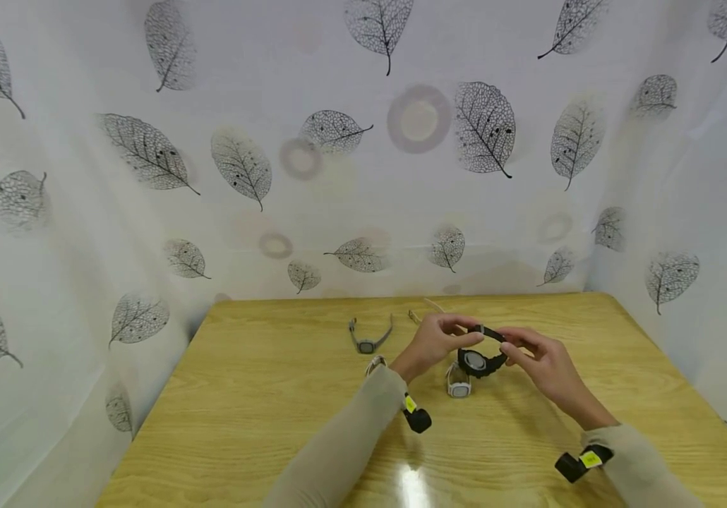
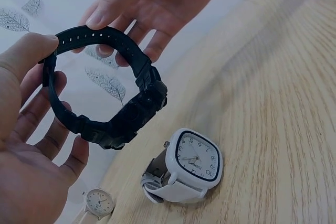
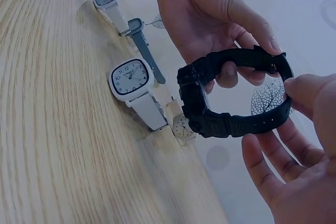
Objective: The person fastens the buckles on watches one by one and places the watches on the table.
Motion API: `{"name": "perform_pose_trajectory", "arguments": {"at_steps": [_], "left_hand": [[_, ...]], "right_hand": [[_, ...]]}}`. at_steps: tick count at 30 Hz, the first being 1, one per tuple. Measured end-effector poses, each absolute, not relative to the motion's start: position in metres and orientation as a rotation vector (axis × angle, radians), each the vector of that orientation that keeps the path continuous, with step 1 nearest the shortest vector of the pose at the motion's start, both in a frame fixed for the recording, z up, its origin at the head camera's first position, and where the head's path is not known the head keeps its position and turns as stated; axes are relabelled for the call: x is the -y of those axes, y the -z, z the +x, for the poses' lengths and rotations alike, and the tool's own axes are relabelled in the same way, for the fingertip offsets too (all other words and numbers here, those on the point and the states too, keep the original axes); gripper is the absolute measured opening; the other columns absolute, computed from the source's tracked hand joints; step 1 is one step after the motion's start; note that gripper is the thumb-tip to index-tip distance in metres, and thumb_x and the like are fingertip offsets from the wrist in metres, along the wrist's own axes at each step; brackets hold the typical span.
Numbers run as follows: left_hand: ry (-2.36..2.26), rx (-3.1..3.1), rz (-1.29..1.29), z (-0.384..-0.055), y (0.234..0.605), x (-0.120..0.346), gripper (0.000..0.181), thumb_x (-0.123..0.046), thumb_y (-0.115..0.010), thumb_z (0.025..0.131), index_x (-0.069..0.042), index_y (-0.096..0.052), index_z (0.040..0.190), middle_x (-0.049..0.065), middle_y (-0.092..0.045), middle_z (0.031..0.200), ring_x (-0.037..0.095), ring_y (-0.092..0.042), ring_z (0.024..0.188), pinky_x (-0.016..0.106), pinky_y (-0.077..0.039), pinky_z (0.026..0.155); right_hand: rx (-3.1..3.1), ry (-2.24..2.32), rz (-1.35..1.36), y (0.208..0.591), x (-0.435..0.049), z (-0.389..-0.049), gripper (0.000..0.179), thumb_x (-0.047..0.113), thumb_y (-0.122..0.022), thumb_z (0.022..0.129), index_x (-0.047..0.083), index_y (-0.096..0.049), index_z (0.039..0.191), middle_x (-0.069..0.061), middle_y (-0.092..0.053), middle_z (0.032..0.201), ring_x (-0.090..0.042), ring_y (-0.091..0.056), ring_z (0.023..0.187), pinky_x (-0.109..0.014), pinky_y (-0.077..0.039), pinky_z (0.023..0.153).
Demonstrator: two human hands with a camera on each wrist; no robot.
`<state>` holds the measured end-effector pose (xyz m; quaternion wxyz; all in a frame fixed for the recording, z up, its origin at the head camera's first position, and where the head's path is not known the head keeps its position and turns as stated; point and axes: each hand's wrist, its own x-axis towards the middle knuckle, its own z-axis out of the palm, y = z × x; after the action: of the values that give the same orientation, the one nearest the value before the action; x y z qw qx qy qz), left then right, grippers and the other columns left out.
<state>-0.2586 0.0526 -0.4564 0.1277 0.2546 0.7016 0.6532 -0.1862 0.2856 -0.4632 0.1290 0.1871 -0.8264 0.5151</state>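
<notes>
A black wristwatch point(image 1: 476, 362) with a chunky case is held up above the table by both hands, its strap joined in a loop. My left hand point(image 1: 435, 343) pinches the strap near the buckle between thumb and fingers. On the other side, my right hand point(image 1: 544, 367) pinches the holed part of the strap point(image 2: 84, 36). The case hangs at the lower side of the loop. Just below it, a white square-faced watch point(image 2: 195, 158) stands on the table with its strap curled behind. A small round-faced watch point(image 3: 184, 127) with a pale strap lies farther off.
On the wooden table point(image 1: 262, 402), a grey watch point(image 1: 366, 346) lies with its strap spread, left of the hands. Another white watch point(image 1: 375, 363) is partly covered by the left forearm. A leaf-patterned white curtain point(image 1: 363, 190) surrounds the table's back and sides.
</notes>
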Motion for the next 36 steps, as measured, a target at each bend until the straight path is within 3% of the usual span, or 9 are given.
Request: {"name": "perform_pose_trajectory", "arguments": {"at_steps": [4, 7, 16, 23, 27, 33, 36], "left_hand": [[-1.936, -2.027, 0.736, -0.259, 0.458, -0.053, 0.020, -0.024, -0.083, 0.090, -0.022, -0.081, 0.110, -0.004, -0.075, 0.103, 0.010, -0.068, 0.085, 0.043, -0.050, 0.071], [-1.961, -2.015, 0.734, -0.260, 0.460, -0.054, 0.020, -0.024, -0.082, 0.090, -0.021, -0.081, 0.110, -0.004, -0.075, 0.103, 0.010, -0.069, 0.086, 0.049, -0.052, 0.074], [-1.965, -2.005, 0.727, -0.260, 0.461, -0.053, 0.019, -0.023, -0.082, 0.091, -0.019, -0.080, 0.110, -0.005, -0.074, 0.102, 0.010, -0.068, 0.086, 0.065, -0.052, 0.087], [-1.921, -2.037, 0.724, -0.262, 0.459, -0.051, 0.021, -0.024, -0.082, 0.091, -0.017, -0.080, 0.111, -0.007, -0.074, 0.101, 0.009, -0.068, 0.085, 0.058, -0.056, 0.085], [-1.934, -2.039, 0.715, -0.262, 0.456, -0.050, 0.019, -0.024, -0.081, 0.092, -0.018, -0.080, 0.110, -0.004, -0.074, 0.101, 0.007, -0.066, 0.083, 0.058, -0.055, 0.084], [-1.992, -1.996, 0.685, -0.261, 0.448, -0.051, 0.016, -0.023, -0.080, 0.092, -0.019, -0.080, 0.108, -0.004, -0.075, 0.097, 0.009, -0.063, 0.080, 0.027, -0.049, 0.068], [-2.006, -1.981, 0.675, -0.260, 0.449, -0.051, 0.015, -0.022, -0.080, 0.092, -0.018, -0.080, 0.107, -0.003, -0.076, 0.100, 0.010, -0.065, 0.082, 0.023, -0.050, 0.069]], "right_hand": [[2.392, -1.506, 0.529, 0.464, -0.282, -0.187, 0.030, 0.009, -0.062, 0.104, 0.007, -0.067, 0.133, -0.014, -0.068, 0.103, -0.022, -0.067, 0.081, -0.032, -0.061, 0.075], [2.384, -1.522, 0.522, 0.464, -0.279, -0.187, 0.030, 0.010, -0.063, 0.104, 0.008, -0.067, 0.134, -0.009, -0.069, 0.105, -0.021, -0.067, 0.085, -0.031, -0.061, 0.076], [2.378, -1.542, 0.518, 0.465, -0.273, -0.186, 0.032, 0.010, -0.063, 0.104, 0.008, -0.066, 0.135, -0.007, -0.067, 0.115, -0.019, -0.066, 0.098, -0.029, -0.061, 0.077], [2.375, -1.552, 0.501, 0.466, -0.270, -0.187, 0.032, 0.010, -0.063, 0.104, 0.006, -0.066, 0.135, -0.015, -0.066, 0.116, -0.024, -0.066, 0.100, -0.028, -0.061, 0.078], [2.357, -1.569, 0.497, 0.465, -0.268, -0.188, 0.031, 0.010, -0.062, 0.104, 0.006, -0.065, 0.135, -0.014, -0.067, 0.110, -0.022, -0.066, 0.092, -0.030, -0.061, 0.077], [2.363, -1.574, 0.441, 0.462, -0.269, -0.190, 0.033, 0.015, -0.063, 0.105, 0.005, -0.064, 0.136, -0.015, -0.069, 0.105, -0.018, -0.068, 0.088, -0.029, -0.060, 0.079], [2.371, -1.582, 0.425, 0.463, -0.270, -0.188, 0.032, 0.016, -0.063, 0.104, 0.006, -0.066, 0.135, -0.014, -0.070, 0.107, -0.018, -0.068, 0.089, -0.026, -0.060, 0.080]]}}
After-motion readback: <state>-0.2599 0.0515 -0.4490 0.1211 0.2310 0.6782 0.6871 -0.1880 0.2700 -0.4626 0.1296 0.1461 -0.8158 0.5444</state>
